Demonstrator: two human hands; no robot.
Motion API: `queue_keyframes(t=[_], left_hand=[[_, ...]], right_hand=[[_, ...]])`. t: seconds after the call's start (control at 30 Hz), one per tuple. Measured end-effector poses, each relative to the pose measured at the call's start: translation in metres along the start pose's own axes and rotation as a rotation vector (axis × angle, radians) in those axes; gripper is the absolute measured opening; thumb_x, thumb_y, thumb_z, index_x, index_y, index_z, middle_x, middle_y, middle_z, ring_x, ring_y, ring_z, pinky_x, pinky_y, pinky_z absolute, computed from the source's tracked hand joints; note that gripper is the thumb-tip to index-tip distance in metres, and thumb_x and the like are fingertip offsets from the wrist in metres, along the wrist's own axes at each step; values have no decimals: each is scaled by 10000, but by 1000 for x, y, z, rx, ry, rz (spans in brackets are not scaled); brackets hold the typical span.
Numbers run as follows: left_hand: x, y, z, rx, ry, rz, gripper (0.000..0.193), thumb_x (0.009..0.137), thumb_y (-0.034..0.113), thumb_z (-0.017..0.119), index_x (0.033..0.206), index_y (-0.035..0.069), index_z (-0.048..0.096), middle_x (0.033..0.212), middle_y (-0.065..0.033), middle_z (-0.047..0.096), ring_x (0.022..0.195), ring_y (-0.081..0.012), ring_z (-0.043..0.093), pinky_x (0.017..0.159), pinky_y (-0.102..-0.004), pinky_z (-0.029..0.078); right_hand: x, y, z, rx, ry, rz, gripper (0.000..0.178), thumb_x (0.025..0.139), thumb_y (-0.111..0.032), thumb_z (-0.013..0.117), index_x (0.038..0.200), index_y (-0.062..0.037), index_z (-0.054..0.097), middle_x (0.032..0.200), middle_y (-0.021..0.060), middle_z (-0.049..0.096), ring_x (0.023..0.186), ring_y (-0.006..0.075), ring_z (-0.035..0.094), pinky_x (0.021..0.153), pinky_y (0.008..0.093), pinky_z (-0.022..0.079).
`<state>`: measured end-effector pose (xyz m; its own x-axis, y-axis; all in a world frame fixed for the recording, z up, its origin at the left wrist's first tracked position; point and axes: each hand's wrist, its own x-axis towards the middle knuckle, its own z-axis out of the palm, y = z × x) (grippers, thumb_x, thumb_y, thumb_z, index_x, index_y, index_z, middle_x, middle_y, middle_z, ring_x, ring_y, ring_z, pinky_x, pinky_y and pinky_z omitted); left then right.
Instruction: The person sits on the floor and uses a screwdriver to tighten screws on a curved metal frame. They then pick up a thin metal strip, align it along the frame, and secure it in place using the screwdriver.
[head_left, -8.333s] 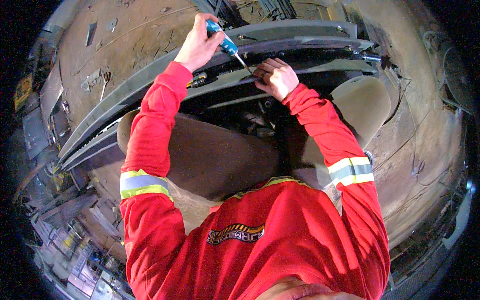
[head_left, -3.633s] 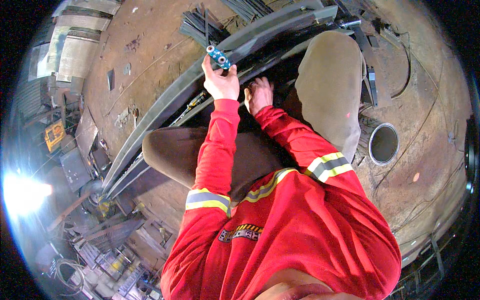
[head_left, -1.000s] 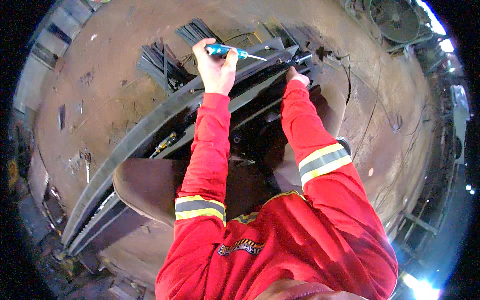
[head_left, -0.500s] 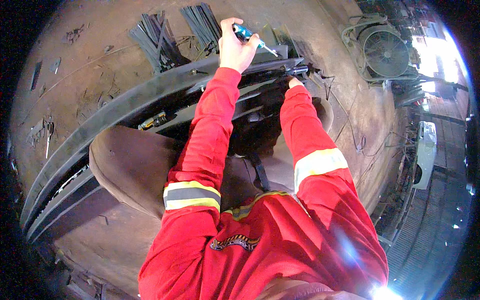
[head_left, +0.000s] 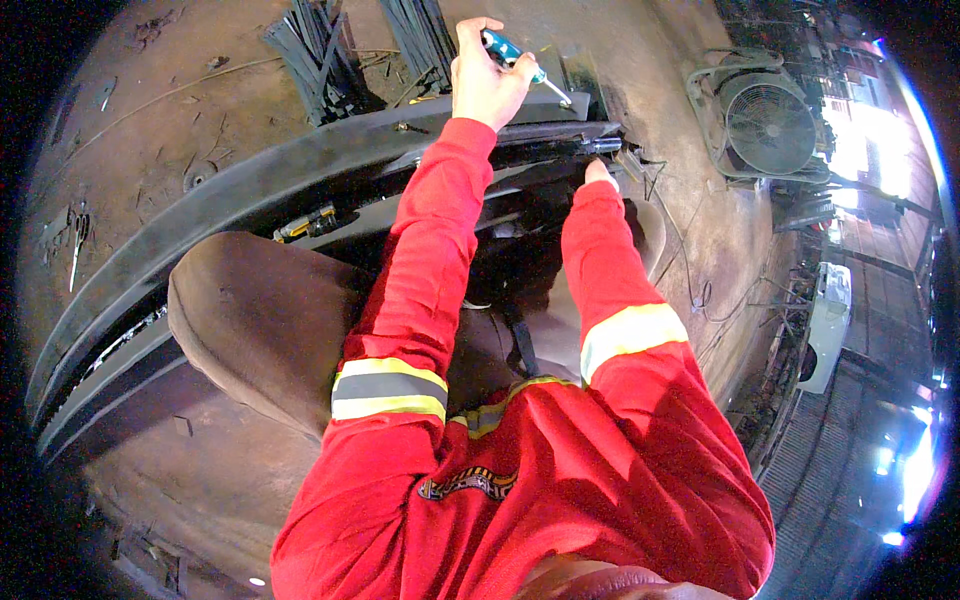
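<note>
My left hand (head_left: 488, 85) is wrapped round the blue-green handle of a screwdriver (head_left: 512, 52). The screwdriver's metal shaft slants down to the right, its tip at the right end of a long, curved dark bumper-like beam (head_left: 290, 158). Whether the tip touches the beam I cannot tell. My right hand (head_left: 597, 171) reaches in under that same end, beside a short shiny cylindrical piece (head_left: 600, 146). Shadow and the sleeve hide most of its fingers. A yellow and black power tool (head_left: 308, 223) lies between the beam's rails, near my left knee.
Bundles of dark flat strips (head_left: 318, 65) lie beyond the beam on the brown floor. At far left is a pair of scissors (head_left: 77, 250). A large round fan (head_left: 768, 122) stands at the right, with a pale vehicle (head_left: 828, 325) behind. Thin cable (head_left: 690, 260) runs across the floor.
My left hand and the screwdriver have moved slightly up and to the right in the view, with the tip now by the beam's end. The whole view has shifted a little. My right hand stays low.
</note>
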<state>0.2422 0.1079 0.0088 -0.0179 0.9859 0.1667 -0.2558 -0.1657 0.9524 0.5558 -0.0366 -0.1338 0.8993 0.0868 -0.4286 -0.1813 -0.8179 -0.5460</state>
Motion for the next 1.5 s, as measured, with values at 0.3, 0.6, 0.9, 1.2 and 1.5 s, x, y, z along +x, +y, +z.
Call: queue_keyframes(t=[0.3,0.6,0.9,1.2,1.5], left_hand=[[3,-3,1,3,-6,34,528,732,96,766,1133,57,425,756,-76,607,611,-147,643,558,-279,518],[6,-1,-6,-27,21,-2,534,726,110,761,1137,56,425,797,-86,598,627,-157,642,585,-285,528],[9,-10,-5,-29,8,20,519,723,113,760,1130,67,441,797,-63,574,625,-131,594,592,-274,516],[-13,-21,20,120,-212,24,512,729,157,755,1133,71,452,822,-67,582,727,-179,586,706,-329,504],[-27,-45,89,225,-459,30,517,743,148,738,1137,71,413,776,-139,598,643,-259,620,656,-380,515]], right_hand=[[67,-4,13,-734,140,-81,649,875,-575,409,1215,-60,609,1294,149,584,1225,239,536,1021,356,383],[60,-9,20,-536,70,173,600,872,-522,443,1192,-42,609,1262,143,586,1181,271,533,1001,370,386],[43,-13,15,-384,83,103,546,833,-473,551,1109,-8,631,1166,139,618,1060,261,560,927,370,417],[54,-9,8,-283,70,96,505,795,-423,658,1026,26,654,1069,136,650,940,250,587,853,369,448],[20,10,15,295,-3,126,480,756,-373,765,943,60,676,973,132,682,819,239,614,779,369,479]])
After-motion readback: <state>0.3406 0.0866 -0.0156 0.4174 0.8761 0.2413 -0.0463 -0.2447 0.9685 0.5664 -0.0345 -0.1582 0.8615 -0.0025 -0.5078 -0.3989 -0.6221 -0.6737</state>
